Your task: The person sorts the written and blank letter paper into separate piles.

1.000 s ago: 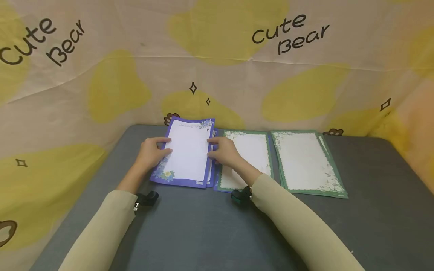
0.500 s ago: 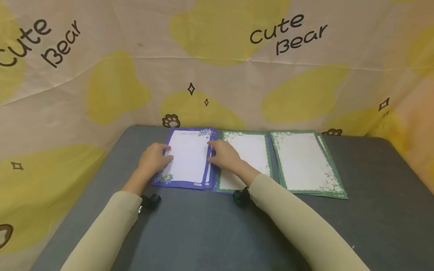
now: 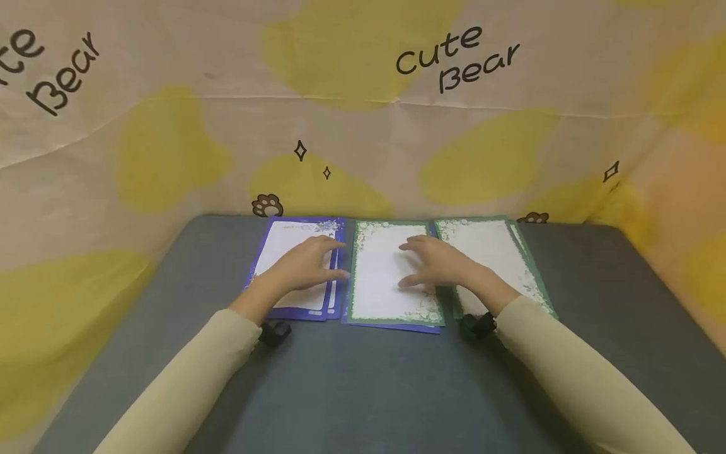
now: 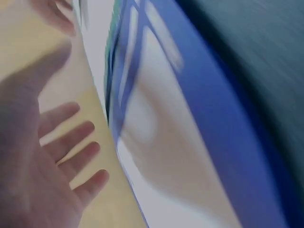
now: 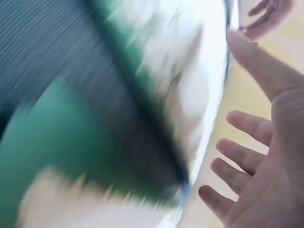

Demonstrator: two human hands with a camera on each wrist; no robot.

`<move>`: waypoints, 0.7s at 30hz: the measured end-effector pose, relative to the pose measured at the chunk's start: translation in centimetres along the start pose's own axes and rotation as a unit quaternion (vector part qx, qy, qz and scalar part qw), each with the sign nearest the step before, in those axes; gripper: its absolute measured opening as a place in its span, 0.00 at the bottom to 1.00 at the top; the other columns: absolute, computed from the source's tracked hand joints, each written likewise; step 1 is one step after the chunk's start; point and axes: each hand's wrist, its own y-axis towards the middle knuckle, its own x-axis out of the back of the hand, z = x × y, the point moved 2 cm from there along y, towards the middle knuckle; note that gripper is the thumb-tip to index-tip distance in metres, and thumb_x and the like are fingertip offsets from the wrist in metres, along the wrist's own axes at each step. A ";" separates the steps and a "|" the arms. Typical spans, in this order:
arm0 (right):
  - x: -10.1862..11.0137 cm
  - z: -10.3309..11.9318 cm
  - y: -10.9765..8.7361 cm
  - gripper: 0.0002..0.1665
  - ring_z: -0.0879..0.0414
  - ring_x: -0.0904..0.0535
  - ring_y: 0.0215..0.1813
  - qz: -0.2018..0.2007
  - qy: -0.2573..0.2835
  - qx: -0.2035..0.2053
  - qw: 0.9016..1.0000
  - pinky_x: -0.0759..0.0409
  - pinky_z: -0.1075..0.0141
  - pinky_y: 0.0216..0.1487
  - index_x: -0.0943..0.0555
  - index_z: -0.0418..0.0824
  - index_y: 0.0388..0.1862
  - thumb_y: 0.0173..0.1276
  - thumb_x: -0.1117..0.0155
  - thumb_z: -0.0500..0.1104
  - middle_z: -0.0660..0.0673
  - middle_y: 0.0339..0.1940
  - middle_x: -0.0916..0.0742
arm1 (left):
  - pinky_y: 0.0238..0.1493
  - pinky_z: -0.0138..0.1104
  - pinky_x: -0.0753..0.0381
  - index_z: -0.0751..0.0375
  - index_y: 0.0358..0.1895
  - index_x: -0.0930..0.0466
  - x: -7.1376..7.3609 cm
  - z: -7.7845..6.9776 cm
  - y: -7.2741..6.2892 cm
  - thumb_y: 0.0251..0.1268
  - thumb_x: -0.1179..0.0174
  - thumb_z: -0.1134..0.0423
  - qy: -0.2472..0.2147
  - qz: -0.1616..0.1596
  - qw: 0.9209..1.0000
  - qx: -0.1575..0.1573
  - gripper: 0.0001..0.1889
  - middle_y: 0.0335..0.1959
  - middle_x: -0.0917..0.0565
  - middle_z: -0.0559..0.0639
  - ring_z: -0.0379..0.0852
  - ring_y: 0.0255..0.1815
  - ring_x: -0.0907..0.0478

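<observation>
Three piles of printed paper sheets lie side by side at the back of the table. The left pile (image 3: 278, 252) has purple borders and blue flowers, and my left hand (image 3: 303, 265) hovers over its right side with fingers spread. In the middle, a green-bordered sheet (image 3: 377, 277) lies on top of a purple-edged one (image 3: 391, 327). My right hand (image 3: 439, 261) is above this middle sheet's right edge, fingers apart. In the left wrist view the fingers (image 4: 71, 142) hold nothing; the right wrist view shows the right fingers (image 5: 237, 166) likewise bare.
A right pile of green-bordered sheets (image 3: 482, 246) lies beside the middle pile, partly behind the right forearm. The dark grey table (image 3: 363, 391) extends toward the person. A yellow-and-cream cloth (image 3: 351, 75) with "Cute Bear" lettering hangs behind its back edge.
Both hands held the purple-bordered sheet by its sides and laid it down on the left pile. They have let go and moved right, wider apart, over the middle pile.
</observation>
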 end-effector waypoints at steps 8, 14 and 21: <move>-0.2 -1.9 -1.8 0.60 0.36 0.43 0.82 0.057 -0.010 -0.013 0.998 0.40 0.39 0.78 0.39 0.40 0.80 0.57 0.26 0.67 0.34 0.83 0.40 | 0.82 0.58 0.53 0.48 0.81 0.44 -2.1 -2.5 3.5 0.58 0.35 0.32 0.017 0.093 0.994 -0.050 0.51 0.84 0.49 0.55 0.58 0.86 0.55; -0.6 -1.8 -2.1 0.55 0.39 0.29 0.75 0.026 -0.029 -0.031 0.999 0.29 0.43 0.73 0.34 0.42 0.78 0.58 0.26 0.66 0.38 0.76 0.26 | 0.81 0.57 0.46 0.51 0.78 0.37 -2.9 -2.8 4.2 0.63 0.35 0.38 0.030 0.085 0.994 -0.063 0.43 0.81 0.40 0.60 0.62 0.82 0.45; -0.5 -1.2 -2.5 0.42 0.46 0.17 0.52 -0.055 0.022 -0.034 0.998 0.18 0.50 0.54 0.25 0.40 0.70 0.62 0.25 0.58 0.39 0.60 0.13 | 0.60 0.47 0.19 0.52 0.59 0.15 -2.8 -3.2 4.2 0.65 0.32 0.49 -0.004 0.006 0.999 -0.040 0.22 0.59 0.14 0.52 0.51 0.55 0.17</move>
